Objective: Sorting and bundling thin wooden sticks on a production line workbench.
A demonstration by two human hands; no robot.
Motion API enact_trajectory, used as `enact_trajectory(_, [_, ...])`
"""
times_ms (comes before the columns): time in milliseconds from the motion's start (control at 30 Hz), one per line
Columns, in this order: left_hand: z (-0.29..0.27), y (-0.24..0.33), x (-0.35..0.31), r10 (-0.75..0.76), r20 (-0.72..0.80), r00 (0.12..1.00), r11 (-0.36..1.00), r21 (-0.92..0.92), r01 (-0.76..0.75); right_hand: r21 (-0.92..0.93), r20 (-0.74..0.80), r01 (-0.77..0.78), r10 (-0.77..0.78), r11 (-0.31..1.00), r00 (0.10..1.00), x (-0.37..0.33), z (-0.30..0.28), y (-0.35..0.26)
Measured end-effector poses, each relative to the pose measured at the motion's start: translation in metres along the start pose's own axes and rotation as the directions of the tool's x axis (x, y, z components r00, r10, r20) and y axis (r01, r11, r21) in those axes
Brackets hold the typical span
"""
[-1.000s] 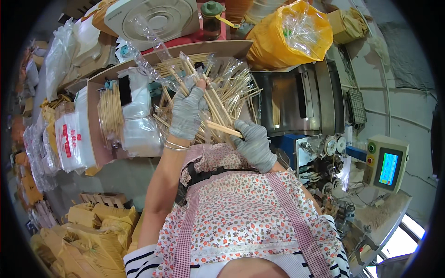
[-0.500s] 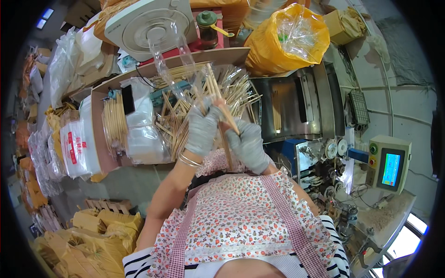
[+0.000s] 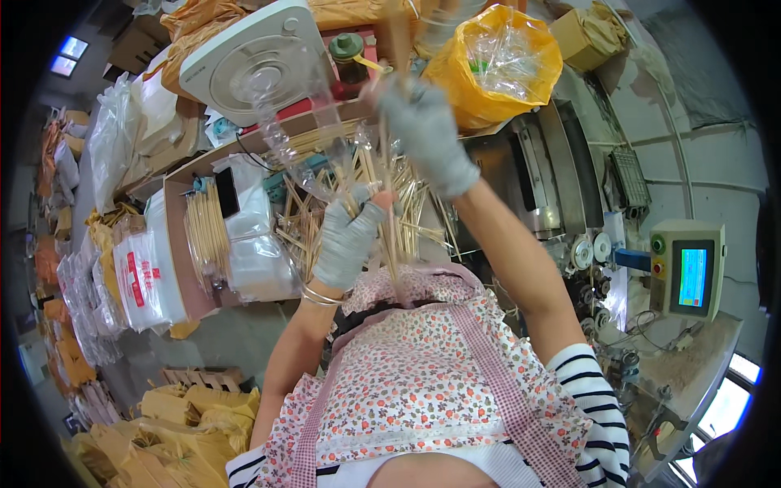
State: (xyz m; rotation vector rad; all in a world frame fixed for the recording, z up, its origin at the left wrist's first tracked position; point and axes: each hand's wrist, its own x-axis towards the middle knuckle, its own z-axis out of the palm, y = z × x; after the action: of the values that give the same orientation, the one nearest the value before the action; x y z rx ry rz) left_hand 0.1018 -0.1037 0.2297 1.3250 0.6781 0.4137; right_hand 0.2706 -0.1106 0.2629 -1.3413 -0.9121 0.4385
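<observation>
My left hand, in a thin grey glove with bare fingertips, is closed around wooden sticks and the lower ends of long clear plastic sleeves, which stand up toward the white fan-like appliance. My right hand, gloved the same way, is raised in front of the green-lidded jar and blurred by motion. Its fingers are curled in, and blurred wooden sticks run up and down past them. Below both hands a heap of loose wooden sticks lies in a cardboard tray.
A bundle of sticks, a dark phone and clear bags lie at the tray's left. Behind stand the white appliance and a yellow bag of plastic scraps. At right are machinery and a control screen.
My right hand has risen up and away from beside my left hand, with sticks blurring along it. My left hand stays near the same place, still gripping the sleeves and sticks.
</observation>
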Motion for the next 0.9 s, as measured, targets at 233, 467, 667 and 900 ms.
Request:
enact_trajectory(233, [-0.062, 0.026, -0.013, -0.022, -0.044, 0.999, 0.977, -0.213, 0.012, 0.653, 0.173, -0.345, 0.311, 0.674, 0.935, 0.045, -0.137, 0.018])
enact_trajectory(467, [-0.052, 0.055, -0.024, -0.099, 0.273, 0.957, 0.994, 0.079, 0.080, 0.457, 0.883, -0.857, 0.234, -0.238, 0.406, -0.083, 0.003, 0.054])
enact_trajectory(667, [-0.062, 0.043, -0.053, -0.430, 0.308, 0.849, 0.882, 0.345, 0.321, 0.765, 0.482, -0.621, 0.490, 0.168, 0.727, -0.047, -0.001, 0.043])
enact_trajectory(900, [-0.057, 0.013, -0.044, -0.343, 0.203, 0.917, 0.897, -0.219, 0.383, 0.601, 0.350, -0.491, 0.344, 0.631, 0.871, -0.048, -0.017, 0.012])
